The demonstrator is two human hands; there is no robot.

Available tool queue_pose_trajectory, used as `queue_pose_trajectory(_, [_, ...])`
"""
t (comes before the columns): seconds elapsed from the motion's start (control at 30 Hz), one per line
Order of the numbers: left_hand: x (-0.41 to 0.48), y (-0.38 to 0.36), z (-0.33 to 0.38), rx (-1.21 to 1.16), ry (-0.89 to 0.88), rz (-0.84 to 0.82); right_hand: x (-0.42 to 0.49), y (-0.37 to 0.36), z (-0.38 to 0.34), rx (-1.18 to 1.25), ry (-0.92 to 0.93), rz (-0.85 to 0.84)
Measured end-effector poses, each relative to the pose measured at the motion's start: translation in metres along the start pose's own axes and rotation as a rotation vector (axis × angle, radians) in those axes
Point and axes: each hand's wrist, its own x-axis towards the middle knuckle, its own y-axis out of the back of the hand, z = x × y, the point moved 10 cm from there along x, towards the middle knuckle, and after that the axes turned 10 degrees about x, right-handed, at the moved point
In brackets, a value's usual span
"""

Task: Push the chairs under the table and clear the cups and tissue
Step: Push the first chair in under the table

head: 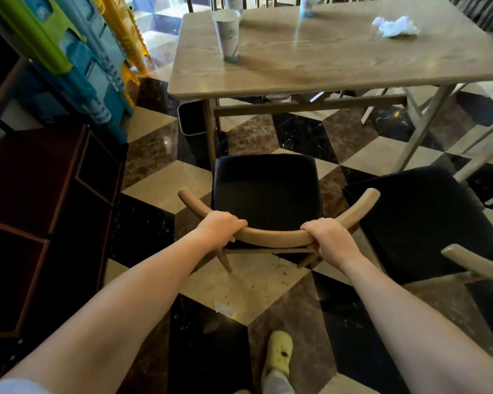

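Short of the table [325,81], both hands [276,233] grip the chair [265,194].

Both hands grip the curved wooden backrest [276,237] of a black-seated chair [265,191], left hand [221,227] and right hand [329,237] apart. Beyond, the wooden table [310,69] bears a paper cup [227,34] far left and crumpled tissue [396,26] far right.

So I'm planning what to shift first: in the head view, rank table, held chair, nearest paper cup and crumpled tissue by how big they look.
1. table
2. held chair, though it sits nearer the camera
3. paper cup
4. tissue, close to the cup in apparent size
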Motion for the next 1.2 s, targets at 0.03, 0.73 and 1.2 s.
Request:
queue_pose_trajectory(0.03, [0.008, 0.002, -0.004, 0.002, -0.001, -0.005, 0.008, 0.003, 0.004, -0.004, 0.004, 0.003])
queue_pose_trajectory(0.73, [0.168, 0.059, -0.107, -0.005, 0.024, -0.005, 0.185, 0.057, 0.082, 0.044, 0.104, 0.076])
queue_pose_trajectory(1.2, [0.233, 0.076, -0.165, 0.016, -0.023, -0.039, 0.270, 0.070, 0.106, 0.021, 0.136, 0.085])
